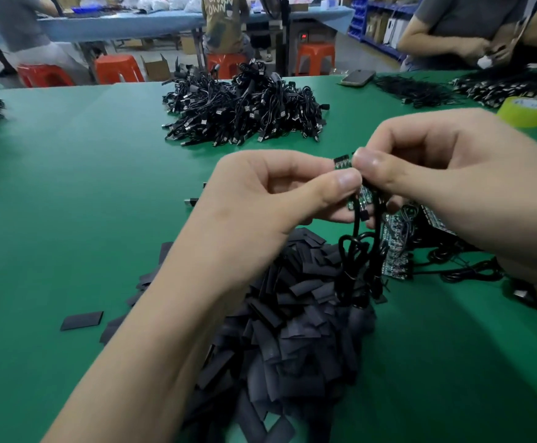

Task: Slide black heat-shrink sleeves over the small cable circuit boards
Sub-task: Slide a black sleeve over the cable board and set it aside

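Observation:
My left hand (280,193) and my right hand (446,174) meet above the green table (69,187). Together they pinch a small green circuit board (343,162) whose end sticks out between the fingertips. More small boards (361,199) and black cables (361,251) hang below my fingers. A heap of flat black heat-shrink sleeves (292,314) lies under my left forearm. A cluster of unsleeved boards with cables (398,247) rests to the right of the heap, partly hidden by my right hand.
A big pile of black USB cables (244,110) sits mid-table. A yellow tape roll (525,111), a phone (358,77) and more cables lie at the far right. One loose sleeve (81,320) lies left. Another person (471,30) works across the table.

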Tool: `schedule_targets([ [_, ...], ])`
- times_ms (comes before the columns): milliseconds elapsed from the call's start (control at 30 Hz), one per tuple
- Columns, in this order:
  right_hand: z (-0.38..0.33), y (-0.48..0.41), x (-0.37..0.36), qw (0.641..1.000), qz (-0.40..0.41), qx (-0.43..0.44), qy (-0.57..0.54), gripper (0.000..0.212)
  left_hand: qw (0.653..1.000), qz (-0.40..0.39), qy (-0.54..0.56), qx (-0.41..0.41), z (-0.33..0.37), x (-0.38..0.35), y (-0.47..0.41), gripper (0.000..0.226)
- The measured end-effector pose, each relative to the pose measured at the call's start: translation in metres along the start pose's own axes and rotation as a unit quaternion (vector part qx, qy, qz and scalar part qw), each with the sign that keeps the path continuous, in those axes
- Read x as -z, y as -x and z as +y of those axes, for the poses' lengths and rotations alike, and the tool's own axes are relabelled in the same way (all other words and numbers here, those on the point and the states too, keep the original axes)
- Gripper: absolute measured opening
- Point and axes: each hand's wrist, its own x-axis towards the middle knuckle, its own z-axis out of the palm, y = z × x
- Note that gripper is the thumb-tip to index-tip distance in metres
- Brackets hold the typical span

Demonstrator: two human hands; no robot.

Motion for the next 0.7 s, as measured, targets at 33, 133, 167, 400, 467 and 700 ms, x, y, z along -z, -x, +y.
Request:
schedule_targets([
  [33, 0.000, -0.001, -0.004, 1.000, 0.001, 0.003, -0.011, 0.029, 1.000, -0.003, 0.002, 0.002, 0.000, 0.003, 0.001, 0.012],
  [133, -0.002, -0.004, -0.017, 0.998, 0.003, -0.001, -0.066, 0.028, 1.000, -0.010, 0.022, 0.007, 0.000, 0.014, 0.002, 0.011],
  [167, -0.003, -0.004, -0.019, 0.996, 0.002, -0.011, -0.085, 0.027, 1.000, -0.010, 0.024, 0.008, 0.000, 0.015, 0.002, 0.013],
  [400, -0.008, -0.004, -0.030, 0.967, -0.026, -0.077, -0.241, 0.025, 0.999, -0.018, 0.031, 0.021, -0.001, 0.024, 0.000, 0.026],
  [467, -0.010, -0.004, -0.030, 0.960, -0.034, -0.085, -0.263, 0.027, 0.999, -0.026, 0.042, 0.022, 0.000, 0.025, 0.000, 0.025],
  [700, -0.011, -0.004, -0.031, 0.949, -0.048, -0.110, -0.291, 0.024, 0.997, -0.035, 0.058, 0.029, 0.000, 0.026, 0.000, 0.022],
])
